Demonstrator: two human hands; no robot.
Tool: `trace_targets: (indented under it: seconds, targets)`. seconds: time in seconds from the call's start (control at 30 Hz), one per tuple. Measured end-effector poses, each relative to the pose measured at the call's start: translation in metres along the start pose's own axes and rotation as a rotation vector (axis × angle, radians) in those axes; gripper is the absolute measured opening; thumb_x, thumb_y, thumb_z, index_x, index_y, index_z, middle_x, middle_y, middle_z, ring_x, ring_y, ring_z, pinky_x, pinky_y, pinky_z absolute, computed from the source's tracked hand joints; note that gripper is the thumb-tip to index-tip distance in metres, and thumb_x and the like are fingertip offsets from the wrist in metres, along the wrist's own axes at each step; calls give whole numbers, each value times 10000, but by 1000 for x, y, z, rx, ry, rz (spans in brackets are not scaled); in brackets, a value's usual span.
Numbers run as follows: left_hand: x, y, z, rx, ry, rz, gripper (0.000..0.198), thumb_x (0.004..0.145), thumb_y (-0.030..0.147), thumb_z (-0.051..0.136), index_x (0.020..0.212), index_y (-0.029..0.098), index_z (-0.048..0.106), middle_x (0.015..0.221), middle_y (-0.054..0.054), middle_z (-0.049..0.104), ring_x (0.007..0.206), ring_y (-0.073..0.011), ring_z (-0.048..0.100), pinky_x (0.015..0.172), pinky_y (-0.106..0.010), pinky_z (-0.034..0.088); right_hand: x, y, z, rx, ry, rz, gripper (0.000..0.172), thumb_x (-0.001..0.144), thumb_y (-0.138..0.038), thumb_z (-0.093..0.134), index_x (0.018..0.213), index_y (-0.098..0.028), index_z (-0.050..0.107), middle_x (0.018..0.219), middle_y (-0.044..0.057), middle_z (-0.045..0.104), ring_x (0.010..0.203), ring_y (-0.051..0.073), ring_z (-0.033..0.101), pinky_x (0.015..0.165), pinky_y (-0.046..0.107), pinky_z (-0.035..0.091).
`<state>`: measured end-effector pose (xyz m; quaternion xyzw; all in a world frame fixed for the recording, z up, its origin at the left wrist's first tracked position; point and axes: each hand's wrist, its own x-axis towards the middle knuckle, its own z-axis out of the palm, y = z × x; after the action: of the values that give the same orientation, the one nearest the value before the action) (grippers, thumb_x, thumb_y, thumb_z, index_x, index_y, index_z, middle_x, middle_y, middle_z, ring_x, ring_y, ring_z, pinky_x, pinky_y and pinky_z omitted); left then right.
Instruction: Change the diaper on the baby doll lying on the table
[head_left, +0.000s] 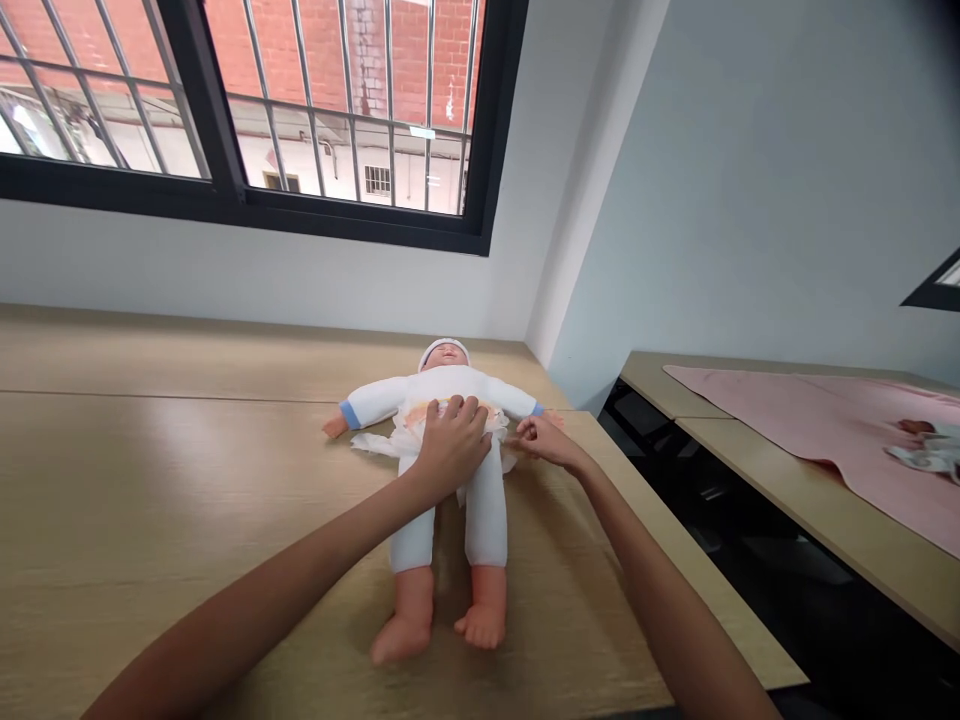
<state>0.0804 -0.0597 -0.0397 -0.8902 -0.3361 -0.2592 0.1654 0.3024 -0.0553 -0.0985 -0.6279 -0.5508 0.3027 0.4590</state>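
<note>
A baby doll (486, 520) in a white suit with blue cuffs lies on its back on the table, its bare feet toward me and its arms spread. Around its hips is a white diaper (411, 418) with a coloured band across the front and a loose side flap spread out to the left. My left hand (454, 440) rests on the diaper's front, fingers bent over it and holding it to the belly. Beside the doll's right-hand hip in view, my right hand (546, 440) is closed in a pinch at the diaper's side edge; its fingertips partly hide what they grip.
The wooden table (187, 520) runs to the wall under a barred window (345, 110). Past a dark gap on the right stands another table (757, 455) with a pink cloth (810, 420), on which a second doll (930, 445) partly shows.
</note>
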Motion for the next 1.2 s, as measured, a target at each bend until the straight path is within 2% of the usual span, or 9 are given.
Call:
trace_targets:
  seconds: [0.13,0.23,0.37,0.5,0.63,0.7,0.8,1.0,1.2]
  targets:
    - [-3,0,4,16,19,-7,225,925,270,432,1081,186,571,1087,-130,609,1064,-301,501,953,-531,356,-14,-14,-14,-171,-492,42,397,582,-421,822,806,-192,589,576,-35,570,529,137,499,470,232,322]
    - [-6,-1,8,13,44,37,260,941,230,396,1135,213,569,1143,-115,609,1128,-292,491,1023,-555,310,-20,-22,-9,-179,-630,-43,352,567,-360,826,833,-194,666,581,-39,582,525,127,488,458,218,303]
    - [-12,-6,10,-109,27,218,317,983,249,350,1213,267,568,1300,-74,574,1277,-262,440,1110,-574,219,-19,-25,-2,-220,-563,-144,150,661,-331,731,684,-189,685,535,-38,548,493,107,430,455,214,278]
    - [-16,-6,6,-247,-4,315,328,976,413,401,1175,275,623,1292,-59,595,1337,-278,399,1145,-617,116,-17,-30,-11,-191,-416,-234,207,749,-389,670,732,-183,685,642,-11,594,598,133,487,527,227,338]
    - [-17,-5,4,-278,-18,377,290,954,436,454,1039,294,692,1262,-45,607,1330,-290,407,1144,-620,127,-18,-34,-16,-86,-319,-207,306,775,-480,658,771,-175,670,696,0,611,668,148,522,589,241,390]
    - [-17,-5,3,-273,-22,392,286,953,436,456,1006,298,702,1274,-41,596,1322,-292,411,1141,-617,147,-18,-34,-12,-32,-293,-166,358,764,-524,661,768,-166,647,676,-2,595,646,143,523,584,243,404]
    - [-17,-5,3,-262,-18,395,311,952,463,443,1073,297,677,1293,-50,582,1321,-297,407,1138,-619,154,-17,-33,-3,75,-274,-137,422,750,-580,661,807,-163,626,677,1,593,632,148,547,586,264,461]
    - [-17,-5,4,-214,-52,385,422,963,524,360,1185,274,618,1318,-76,566,1345,-303,375,1137,-607,144,-20,-45,3,315,-239,-94,419,729,-574,701,821,-176,610,668,-11,596,619,143,557,640,288,497]
    - [-17,-4,5,-227,-65,347,519,962,550,339,1323,221,516,1319,-90,578,1347,-281,383,1158,-567,107,-24,-54,1,479,-314,-37,401,722,-492,738,952,-184,623,877,25,666,818,158,612,784,269,476]
